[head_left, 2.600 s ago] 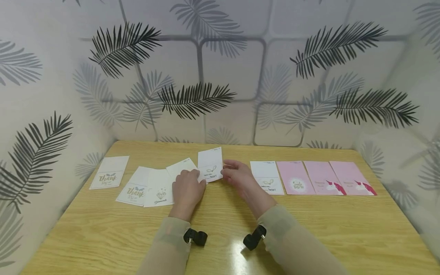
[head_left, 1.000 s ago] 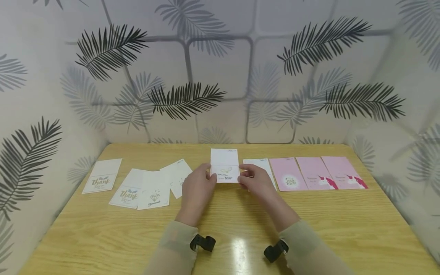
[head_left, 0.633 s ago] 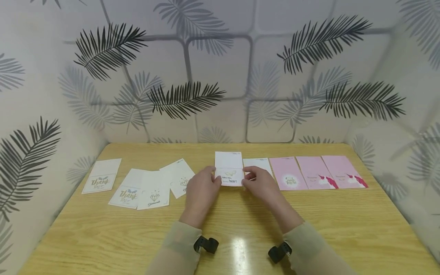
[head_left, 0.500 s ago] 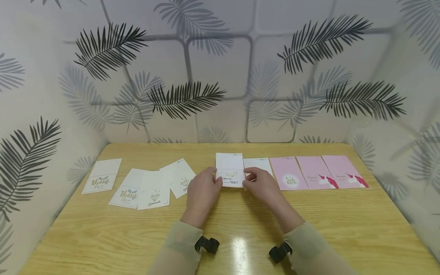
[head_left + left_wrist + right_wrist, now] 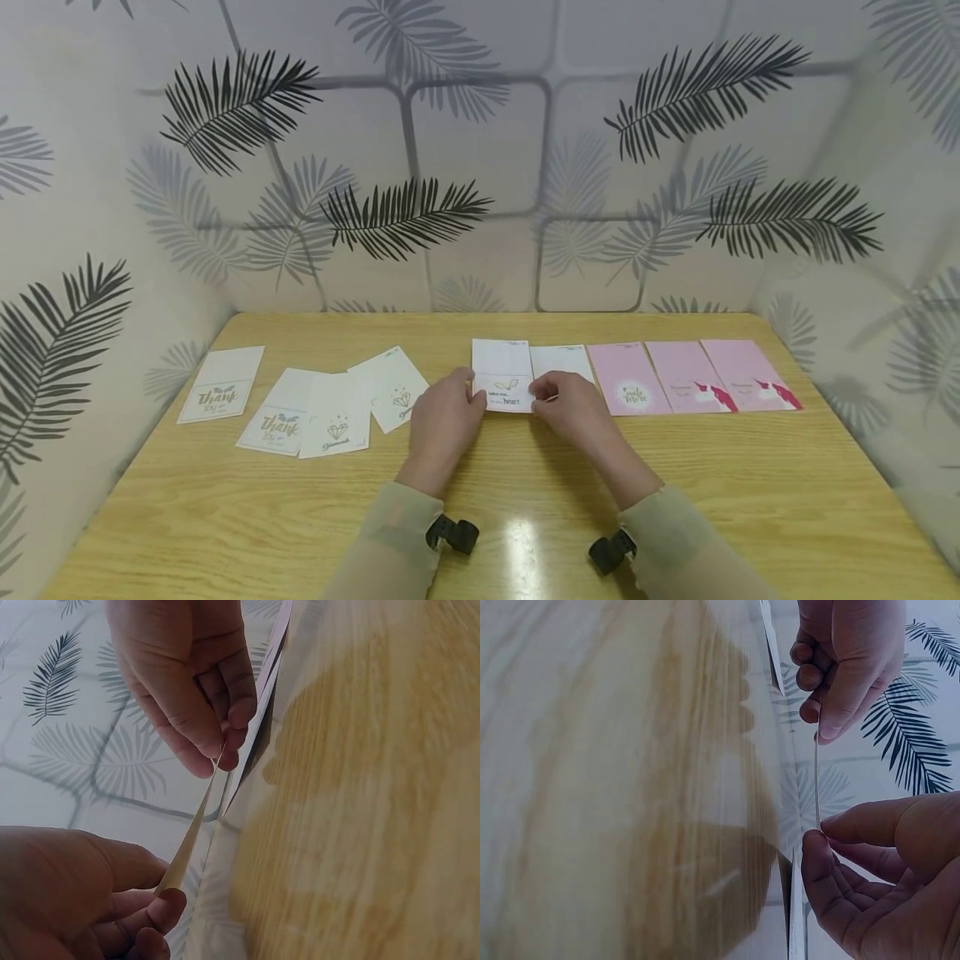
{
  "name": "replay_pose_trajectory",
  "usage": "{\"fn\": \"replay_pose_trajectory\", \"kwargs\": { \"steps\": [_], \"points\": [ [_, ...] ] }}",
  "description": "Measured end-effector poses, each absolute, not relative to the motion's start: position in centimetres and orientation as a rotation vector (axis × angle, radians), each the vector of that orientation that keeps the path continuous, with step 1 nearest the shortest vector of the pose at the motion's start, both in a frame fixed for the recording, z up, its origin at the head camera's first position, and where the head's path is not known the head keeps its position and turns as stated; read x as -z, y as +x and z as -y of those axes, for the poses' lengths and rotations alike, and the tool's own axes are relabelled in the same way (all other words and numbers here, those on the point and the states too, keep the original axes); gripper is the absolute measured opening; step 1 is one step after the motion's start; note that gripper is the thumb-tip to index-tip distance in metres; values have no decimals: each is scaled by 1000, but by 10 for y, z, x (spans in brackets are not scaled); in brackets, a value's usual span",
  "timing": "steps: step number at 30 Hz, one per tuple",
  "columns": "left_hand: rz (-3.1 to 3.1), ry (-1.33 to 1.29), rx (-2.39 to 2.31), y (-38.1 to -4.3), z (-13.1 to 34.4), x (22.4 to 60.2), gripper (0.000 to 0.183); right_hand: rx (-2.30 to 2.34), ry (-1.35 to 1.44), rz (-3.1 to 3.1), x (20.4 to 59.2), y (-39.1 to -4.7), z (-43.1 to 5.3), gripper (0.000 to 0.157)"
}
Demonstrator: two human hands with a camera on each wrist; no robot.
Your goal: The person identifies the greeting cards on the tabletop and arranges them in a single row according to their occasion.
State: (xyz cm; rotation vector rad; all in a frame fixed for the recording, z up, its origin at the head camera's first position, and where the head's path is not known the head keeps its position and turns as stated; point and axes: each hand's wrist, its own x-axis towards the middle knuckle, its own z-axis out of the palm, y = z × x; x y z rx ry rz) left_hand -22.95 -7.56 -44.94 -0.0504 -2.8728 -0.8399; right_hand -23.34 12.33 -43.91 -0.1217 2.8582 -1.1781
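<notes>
Both hands hold a white greeting card (image 5: 501, 367) with gold wings and the word "heart" on its lower half. My left hand (image 5: 444, 417) pinches the card's left edge between thumb and fingers. On the opposite edge, my right hand (image 5: 573, 412) pinches it the same way. Seen nearly edge-on in the right wrist view, the card (image 5: 817, 780) spans from one hand to the other, raised off the wood. Just right of it lies another white card (image 5: 562, 360), its lower part hidden behind my right hand.
Pink cards (image 5: 626, 375) continue the row to the right, two with a unicorn. Left of the hands lie white diamond cards (image 5: 336, 417) and "Thank you" cards (image 5: 276, 412), some overlapping. A patterned wall covering (image 5: 480, 275) rises behind the wooden table (image 5: 517, 492).
The winged card has been drawn away from the diamond cards and carried right, straightened between both hands. Most recently it has come slightly nearer, beside the row on the right.
</notes>
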Motion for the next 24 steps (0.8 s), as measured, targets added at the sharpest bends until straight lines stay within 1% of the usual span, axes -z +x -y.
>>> {"fn": "replay_pose_trajectory", "kwargs": {
  "steps": [14, 18, 22, 24],
  "points": [
    [2899, -90, 801, -230, 75, 453, 33, 1193, -123, -2867, 439, -231, -123, 17],
    [2919, -88, 774, -231, 75, 455, 31, 1188, -116, -2868, 439, -231, -123, 20],
    [2929, -72, 753, -232, 74, 457, 23, 1196, -108, -2867, 438, -230, -123, 23],
    [2933, -64, 739, -232, 74, 458, 18, 1178, -112, -2874, 438, -230, -123, 22]
  ]
}}
